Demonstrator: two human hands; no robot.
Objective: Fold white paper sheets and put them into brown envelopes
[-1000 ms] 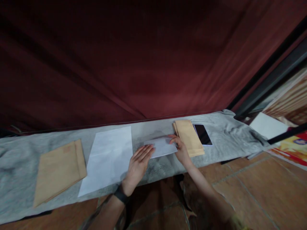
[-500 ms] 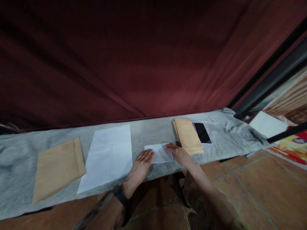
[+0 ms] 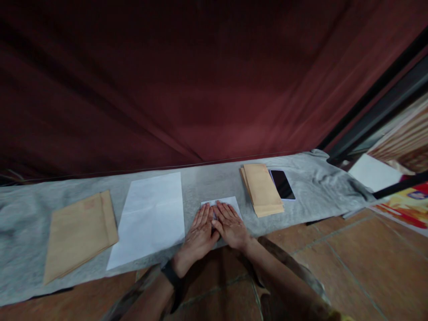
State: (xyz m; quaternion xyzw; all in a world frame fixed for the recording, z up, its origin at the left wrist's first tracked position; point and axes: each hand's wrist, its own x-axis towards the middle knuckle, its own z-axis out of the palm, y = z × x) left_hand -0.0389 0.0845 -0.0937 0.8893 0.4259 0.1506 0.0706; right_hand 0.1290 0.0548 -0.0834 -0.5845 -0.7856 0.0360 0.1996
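Observation:
A small folded white paper (image 3: 224,202) lies on the grey cloth (image 3: 207,183) near its front edge. My left hand (image 3: 199,231) and my right hand (image 3: 229,224) lie flat on the paper side by side, fingers stretched out, and cover most of it. A black band is on my left wrist. A large white sheet (image 3: 150,218) lies just left of my hands. A stack of tan envelopes (image 3: 262,189) sits to the right.
Another pile of tan envelopes (image 3: 79,231) lies at the far left of the cloth. A dark phone (image 3: 282,184) rests beside the right stack. A dark red curtain (image 3: 187,80) hangs behind. Brown floor tiles (image 3: 351,263) and printed papers (image 3: 404,205) are at the right.
My right hand slid left across the small paper and now lies next to my left hand. The paper looks narrower, folded, than one second ago.

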